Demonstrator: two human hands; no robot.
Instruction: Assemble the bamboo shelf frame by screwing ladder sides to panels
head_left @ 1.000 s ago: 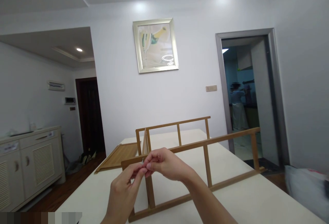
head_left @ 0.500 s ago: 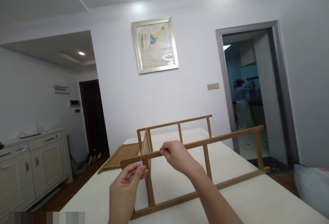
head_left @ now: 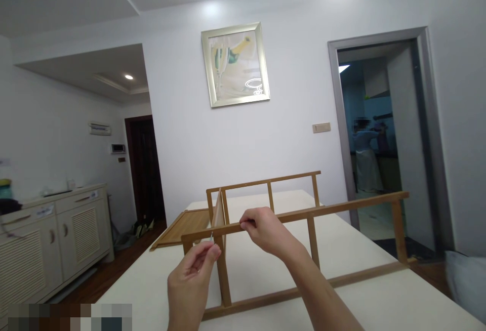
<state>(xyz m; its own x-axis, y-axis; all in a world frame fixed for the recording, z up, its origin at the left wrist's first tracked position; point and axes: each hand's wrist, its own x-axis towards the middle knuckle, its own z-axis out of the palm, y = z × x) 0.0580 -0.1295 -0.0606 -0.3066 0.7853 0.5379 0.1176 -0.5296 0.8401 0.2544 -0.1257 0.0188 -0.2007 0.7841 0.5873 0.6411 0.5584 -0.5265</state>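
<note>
A brown wooden rack frame (head_left: 357,203) stands on its side on the white table, with two ladder-like sides. A flat board (head_left: 218,213) joins them near the left end. My left hand (head_left: 193,275) is closed in a pinch on a thin, short metal rod (head_left: 211,237), which points up at the near side's upper rail beside the board. Whether it is a screw or a key I cannot tell. My right hand (head_left: 266,232) pinches that same rail farther right. A wooden panel (head_left: 178,227) lies flat behind the frame's left end.
The white table (head_left: 144,290) reaches back toward the wall. A cream cabinet (head_left: 76,240) stands at left. Through the doorway (head_left: 336,118) at right, a person (head_left: 366,154) stands in another room. A whitish bag (head_left: 465,280) sits at the right edge.
The view has shifted slightly, so the scene sits a little farther right. Both hands keep their grips; the metal rod stays by the rail.
</note>
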